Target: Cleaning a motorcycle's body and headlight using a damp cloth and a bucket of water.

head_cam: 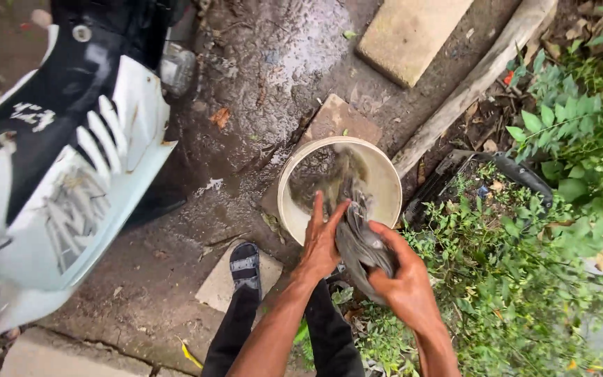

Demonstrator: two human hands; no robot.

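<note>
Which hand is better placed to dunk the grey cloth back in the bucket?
Probably the right hand: it is clenched around the bunched grey cloth just over the white bucket rim. The left hand only lies flat and open against the cloth's side.

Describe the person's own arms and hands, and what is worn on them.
Both forearms are bare, with no sleeves in view. The left hand and right hand wear no gloves, and no rings, watch or bands show. The fingers look wet.
</note>
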